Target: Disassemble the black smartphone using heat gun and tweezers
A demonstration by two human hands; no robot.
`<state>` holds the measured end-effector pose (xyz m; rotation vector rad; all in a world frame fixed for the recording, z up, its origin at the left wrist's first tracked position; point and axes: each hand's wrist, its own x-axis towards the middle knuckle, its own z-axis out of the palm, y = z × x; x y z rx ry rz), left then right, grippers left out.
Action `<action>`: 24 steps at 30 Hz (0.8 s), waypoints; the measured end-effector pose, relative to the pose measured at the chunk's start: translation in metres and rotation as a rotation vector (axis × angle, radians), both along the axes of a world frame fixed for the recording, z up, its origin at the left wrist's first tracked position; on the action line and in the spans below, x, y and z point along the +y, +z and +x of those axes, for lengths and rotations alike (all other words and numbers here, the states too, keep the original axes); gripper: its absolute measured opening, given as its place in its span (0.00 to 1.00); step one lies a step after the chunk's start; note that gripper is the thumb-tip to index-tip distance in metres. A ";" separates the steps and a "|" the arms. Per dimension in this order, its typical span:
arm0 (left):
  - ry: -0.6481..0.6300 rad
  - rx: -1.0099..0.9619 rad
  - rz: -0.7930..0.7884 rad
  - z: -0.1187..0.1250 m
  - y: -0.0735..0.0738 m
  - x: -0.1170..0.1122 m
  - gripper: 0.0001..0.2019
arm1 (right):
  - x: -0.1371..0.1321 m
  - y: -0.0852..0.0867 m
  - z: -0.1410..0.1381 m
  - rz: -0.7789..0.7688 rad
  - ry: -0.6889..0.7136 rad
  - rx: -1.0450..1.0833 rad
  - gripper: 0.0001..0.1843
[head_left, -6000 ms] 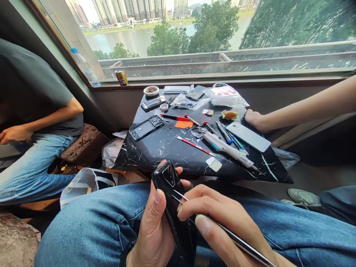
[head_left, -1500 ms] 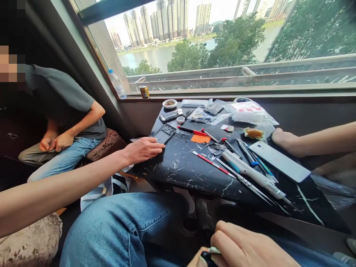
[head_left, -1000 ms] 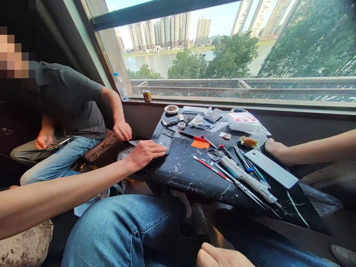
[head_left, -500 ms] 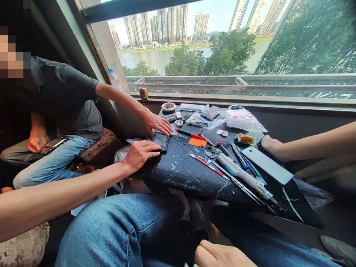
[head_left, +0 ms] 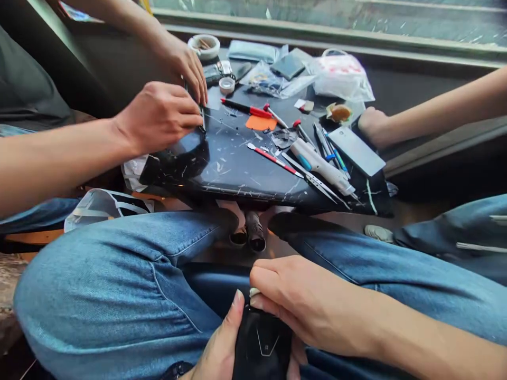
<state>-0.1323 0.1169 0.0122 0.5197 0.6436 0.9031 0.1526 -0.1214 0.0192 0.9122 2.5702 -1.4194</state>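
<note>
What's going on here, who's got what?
The wearer's left hand holds a black phone; the right hand pinches a small whitish piece at its top end. At the left of the table, another person's hand holds a thin dark frame, with a further hand close by. Tweezers and a white phone lie farther right.

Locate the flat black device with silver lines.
Head view, bottom centre: the flat black device is in the left hand, the right hand at its upper edge pinching a small pale piece.

Open air separates the right hand from the worktop; tweezers block its right, a co-worker's hand its left.
</note>
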 end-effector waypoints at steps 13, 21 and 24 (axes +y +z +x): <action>0.313 -0.620 -1.117 0.035 0.026 -0.017 0.37 | 0.007 -0.006 0.006 -0.237 -0.074 0.043 0.20; -0.306 -0.336 -0.673 0.102 -0.010 -0.277 0.20 | 0.011 -0.010 0.006 -0.332 -0.049 0.002 0.21; -0.368 -0.311 -0.669 0.109 -0.038 -0.330 0.27 | 0.011 -0.005 0.007 -0.320 -0.037 -0.012 0.19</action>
